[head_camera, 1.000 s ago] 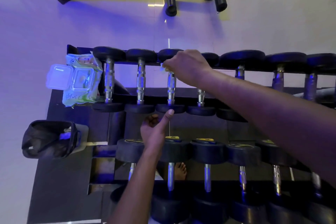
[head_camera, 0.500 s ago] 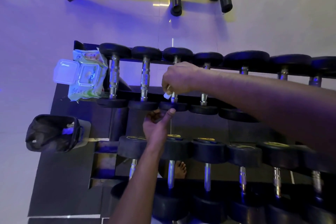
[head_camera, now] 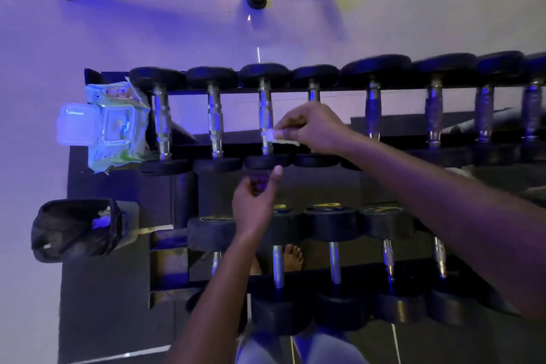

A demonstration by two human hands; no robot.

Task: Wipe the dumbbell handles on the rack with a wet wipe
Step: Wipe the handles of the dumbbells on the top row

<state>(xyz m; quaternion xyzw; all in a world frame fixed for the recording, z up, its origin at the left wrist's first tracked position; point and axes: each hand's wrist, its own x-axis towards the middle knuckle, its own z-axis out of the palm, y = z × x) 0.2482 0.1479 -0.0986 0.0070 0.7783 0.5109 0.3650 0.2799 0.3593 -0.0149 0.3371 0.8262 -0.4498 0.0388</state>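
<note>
A wet wipe (head_camera: 276, 136) is pinched between the fingers and thumb of the right hand (head_camera: 310, 127) and is held against the lower end of the chrome handle (head_camera: 265, 115) of the third dumbbell (head_camera: 264, 117) from the left on the upper tier of the rack (head_camera: 183, 195). Just right of the grip, the handle of the fourth dumbbell (head_camera: 313, 91) is largely hidden by the same hand.

Below the grip, the left hand (head_camera: 255, 204) is seen with fingers curled and the thumb extended upward, its tip touching the near head of the third dumbbell; nothing is seen held in it.

Well left of the grip, a wet wipe pack (head_camera: 118, 127) with its lid flipped open is lying at the rack's end, beside the first dumbbell (head_camera: 162, 121). Lower left of the grip, a black-lined bin (head_camera: 74, 230) containing pale scraps is noted. A second tier of dumbbells (head_camera: 334, 245) is positioned below both hands.
</note>
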